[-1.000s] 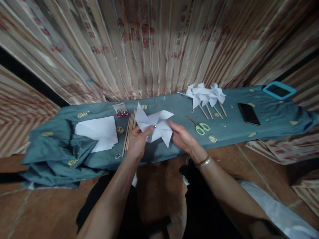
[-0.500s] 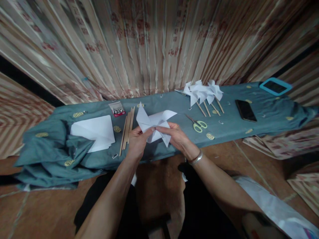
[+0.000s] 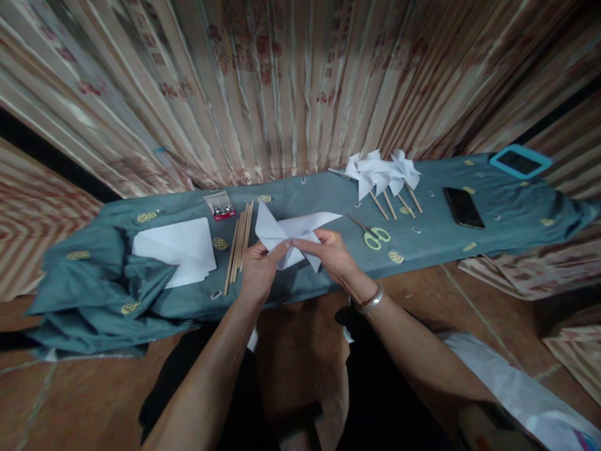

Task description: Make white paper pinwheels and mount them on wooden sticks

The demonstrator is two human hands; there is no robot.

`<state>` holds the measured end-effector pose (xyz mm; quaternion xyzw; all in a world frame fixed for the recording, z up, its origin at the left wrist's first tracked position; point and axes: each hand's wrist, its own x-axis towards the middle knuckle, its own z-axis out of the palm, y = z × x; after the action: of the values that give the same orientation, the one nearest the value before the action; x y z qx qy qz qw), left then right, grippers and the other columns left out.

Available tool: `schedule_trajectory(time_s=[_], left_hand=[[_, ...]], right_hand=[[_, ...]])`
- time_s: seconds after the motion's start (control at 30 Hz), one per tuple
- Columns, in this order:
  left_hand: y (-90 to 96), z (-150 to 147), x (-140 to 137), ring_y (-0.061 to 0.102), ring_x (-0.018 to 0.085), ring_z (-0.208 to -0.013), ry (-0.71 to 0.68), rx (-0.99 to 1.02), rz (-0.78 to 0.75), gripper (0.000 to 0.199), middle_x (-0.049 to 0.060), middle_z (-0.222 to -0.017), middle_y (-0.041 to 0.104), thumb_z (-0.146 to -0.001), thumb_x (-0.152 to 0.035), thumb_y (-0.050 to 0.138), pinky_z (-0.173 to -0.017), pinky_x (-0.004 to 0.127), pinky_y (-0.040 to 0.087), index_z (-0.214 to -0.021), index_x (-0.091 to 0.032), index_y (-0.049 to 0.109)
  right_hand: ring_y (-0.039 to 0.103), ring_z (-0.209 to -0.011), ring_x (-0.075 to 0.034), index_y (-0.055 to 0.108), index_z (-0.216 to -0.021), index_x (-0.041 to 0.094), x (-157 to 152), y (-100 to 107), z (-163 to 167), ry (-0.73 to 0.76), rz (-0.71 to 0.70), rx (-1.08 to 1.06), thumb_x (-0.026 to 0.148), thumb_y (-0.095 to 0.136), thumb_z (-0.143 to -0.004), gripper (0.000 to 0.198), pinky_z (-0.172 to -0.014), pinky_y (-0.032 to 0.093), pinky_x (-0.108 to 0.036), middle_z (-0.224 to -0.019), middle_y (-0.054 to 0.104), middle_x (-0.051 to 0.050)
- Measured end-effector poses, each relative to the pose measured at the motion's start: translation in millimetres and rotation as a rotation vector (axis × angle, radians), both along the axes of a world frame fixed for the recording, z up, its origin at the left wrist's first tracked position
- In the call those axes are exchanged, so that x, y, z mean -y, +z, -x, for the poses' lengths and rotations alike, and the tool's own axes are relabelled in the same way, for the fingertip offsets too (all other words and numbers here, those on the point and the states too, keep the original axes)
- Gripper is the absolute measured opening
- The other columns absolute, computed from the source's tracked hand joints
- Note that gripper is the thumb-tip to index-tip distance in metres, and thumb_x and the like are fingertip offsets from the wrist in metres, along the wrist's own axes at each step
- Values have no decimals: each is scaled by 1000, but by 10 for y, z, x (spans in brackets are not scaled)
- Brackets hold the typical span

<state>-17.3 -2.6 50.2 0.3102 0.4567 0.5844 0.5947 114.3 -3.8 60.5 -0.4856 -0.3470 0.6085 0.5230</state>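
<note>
Head view: forearms reach forward, angled inward; left hand (image 3: 260, 267) and right hand (image 3: 335, 257) both pinch a folded white paper pinwheel (image 3: 301, 225), thumbs together over its centre, hiding it. Pinwheel sits above a blue-green patterned tablecloth (image 3: 319, 195). Left of pinwheel: slim tan wooden sticks (image 3: 240, 243), close by left hand; red-and-white box of shiny metal bits (image 3: 220, 207); white paper stack (image 3: 188, 244). Right of it: green-handled scissors (image 3: 370, 230), white pinwheels on sticks (image 3: 379, 174), black phone (image 3: 463, 207)
</note>
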Motion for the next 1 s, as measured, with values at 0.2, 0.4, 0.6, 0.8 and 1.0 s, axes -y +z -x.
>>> schedule_trajectory(time_s=[0.2,0.4,0.6,0.8,1.0], left_hand=[[-10,6,0,63,15,-62,2,-36,-16,29,2,-69,74,-44,-30,88,-65,30,51,-67,-18,75],[-23,25,-6,63,14,-62,0,-48,9,31,2,-69,74,-42,-30,89,-68,29,50,-67,-17,75],[-4,32,9,63,14,-64,-31,-28,1,33,2,-70,74,-41,-31,90,-71,30,49,-67,-17,75],[-27,47,11,64,15,-68,-42,-38,-20,30,3,-74,74,-45,-30,89,-77,33,50,-68,-17,75],[-32,65,20,66,18,-76,-75,-60,-25,29,5,-80,75,-49,-31,87,-81,35,51,-70,-16,74]], right_hand=[[54,-54,-10,69,-62,17,-2,5,-17,24,-16,52,42,88,-43,38,-58,43,-26,-59,66,4],[56,-56,-11,69,-65,17,-2,7,-17,41,-10,44,44,88,-42,40,-58,44,-25,-64,68,2],[58,-58,-11,70,-66,17,-8,-17,-33,64,-18,66,44,88,-42,41,-59,46,-25,-66,70,2],[60,-58,-11,70,-69,16,-17,-45,-38,81,-1,44,44,88,-43,42,-60,48,-25,-67,71,1],[61,-58,-11,70,-71,16,-9,-59,-42,99,2,34,44,88,-44,43,-58,49,-25,-68,72,1]])
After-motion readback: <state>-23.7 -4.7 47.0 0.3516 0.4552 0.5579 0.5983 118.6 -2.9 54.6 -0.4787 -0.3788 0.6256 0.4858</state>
